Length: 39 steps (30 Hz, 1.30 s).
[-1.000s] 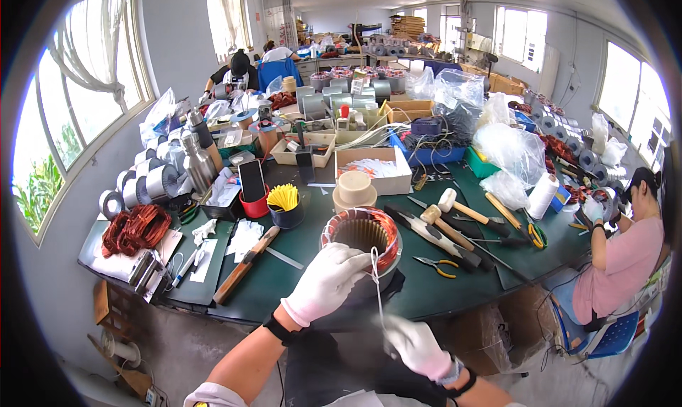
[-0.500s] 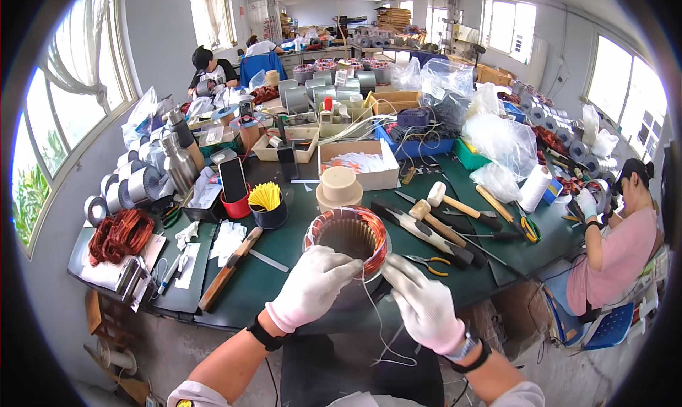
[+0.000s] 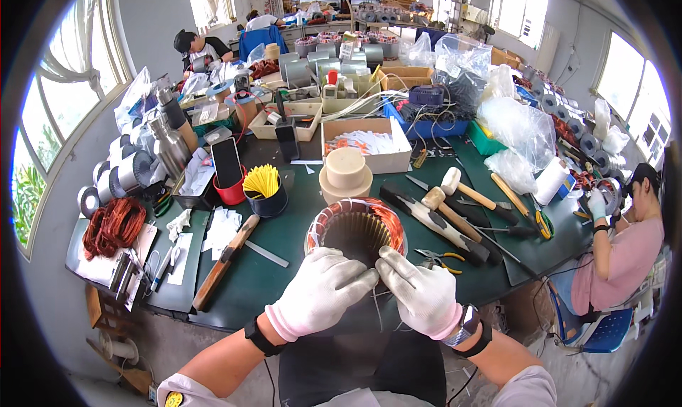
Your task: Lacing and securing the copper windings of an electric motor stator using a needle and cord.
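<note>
A motor stator [image 3: 359,238], its orange-red copper windings laced with white around the rim, stands upright before me with its bore facing up. My left hand [image 3: 328,293], in a white glove, is closed at the near rim, and a white lacing cord [image 3: 378,309] hangs from its fingertips. My right hand [image 3: 420,291], gloved too, meets the same rim just to the right, thumb and fingers pressed together. What the right fingertips pinch is hidden. Behind the stator sit stacked cream round blocks [image 3: 346,174].
Right of the stator lie yellow-handled pliers [image 3: 442,259], mallets [image 3: 474,197] and a dark-ended wooden bar [image 3: 433,222]. A wooden stick [image 3: 226,261], a cup of yellow strips [image 3: 266,201] and copper coils [image 3: 114,228] are leftward. A co-worker [image 3: 616,243] sits at right.
My right hand has moved in beside the left at the near rim. The hanging cord's long loop has dropped mostly from sight. The view has shifted slightly.
</note>
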Motion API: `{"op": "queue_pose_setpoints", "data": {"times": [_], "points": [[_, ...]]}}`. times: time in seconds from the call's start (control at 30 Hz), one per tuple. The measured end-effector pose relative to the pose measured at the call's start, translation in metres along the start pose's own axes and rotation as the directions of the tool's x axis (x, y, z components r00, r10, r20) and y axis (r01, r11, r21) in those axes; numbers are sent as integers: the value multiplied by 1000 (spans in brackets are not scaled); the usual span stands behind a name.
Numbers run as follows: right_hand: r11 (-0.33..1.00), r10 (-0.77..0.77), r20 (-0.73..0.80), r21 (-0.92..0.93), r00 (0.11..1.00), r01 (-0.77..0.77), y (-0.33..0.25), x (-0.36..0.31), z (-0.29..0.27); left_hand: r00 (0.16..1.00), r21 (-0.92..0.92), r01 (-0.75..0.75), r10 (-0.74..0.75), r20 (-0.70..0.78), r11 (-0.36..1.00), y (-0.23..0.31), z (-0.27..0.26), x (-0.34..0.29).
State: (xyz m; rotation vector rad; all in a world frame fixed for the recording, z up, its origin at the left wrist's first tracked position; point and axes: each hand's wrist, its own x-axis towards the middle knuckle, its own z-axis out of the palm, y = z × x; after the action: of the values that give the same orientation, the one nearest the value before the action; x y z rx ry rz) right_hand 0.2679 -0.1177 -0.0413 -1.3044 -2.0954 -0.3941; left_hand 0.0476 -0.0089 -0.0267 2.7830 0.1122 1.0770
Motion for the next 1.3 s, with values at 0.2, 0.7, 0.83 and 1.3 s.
{"op": "queue_pose_setpoints", "data": {"times": [0.2,0.7,0.83,1.3], "points": [[861,429,-276,413,860,-297,-43,-45,16,999,10,16,-15,-31,1000,0,3,-6],[110,497,116,974,860,-196,-77,32,-8,976,-76,76,-90,-200,994,3,4,-17],[-49,738,153,983,657,-174,-92,-7,-13,994,-149,-9,-8,-113,989,8,7,1],[694,350,-70,690,934,-208,-77,-18,-10,974,-40,203,-206,-97,978,16,9,11]]}}
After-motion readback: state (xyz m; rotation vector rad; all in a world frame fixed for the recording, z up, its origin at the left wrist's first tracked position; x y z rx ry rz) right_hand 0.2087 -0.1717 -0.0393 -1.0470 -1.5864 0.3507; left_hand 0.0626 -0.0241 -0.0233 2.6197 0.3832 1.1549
